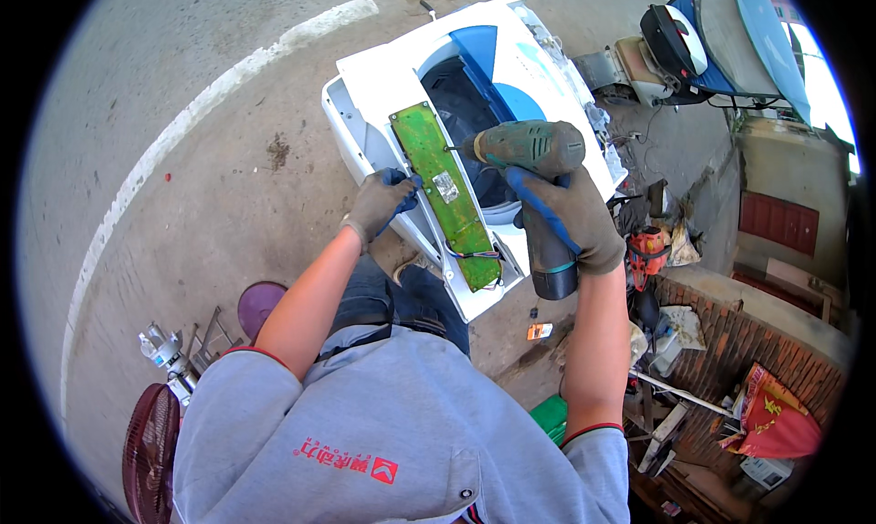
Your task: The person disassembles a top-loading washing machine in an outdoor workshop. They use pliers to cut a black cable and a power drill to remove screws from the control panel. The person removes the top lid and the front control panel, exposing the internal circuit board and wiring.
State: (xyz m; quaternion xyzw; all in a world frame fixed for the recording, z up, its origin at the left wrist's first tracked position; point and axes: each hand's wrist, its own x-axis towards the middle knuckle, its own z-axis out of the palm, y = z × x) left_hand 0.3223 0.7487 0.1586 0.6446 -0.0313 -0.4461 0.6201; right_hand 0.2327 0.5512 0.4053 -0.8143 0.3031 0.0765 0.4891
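Green circuit board (444, 194) under drill (534, 173); gloved right hand (570, 216) clasps it.

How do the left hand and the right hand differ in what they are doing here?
The right hand grips a green cordless drill by its handle, while the left hand holds no tool and rests on the white washing machine top, at the edge of the green circuit board. The right hand is closed around the handle; the left hand only presses down beside the board. Both wear grey and blue work gloves.
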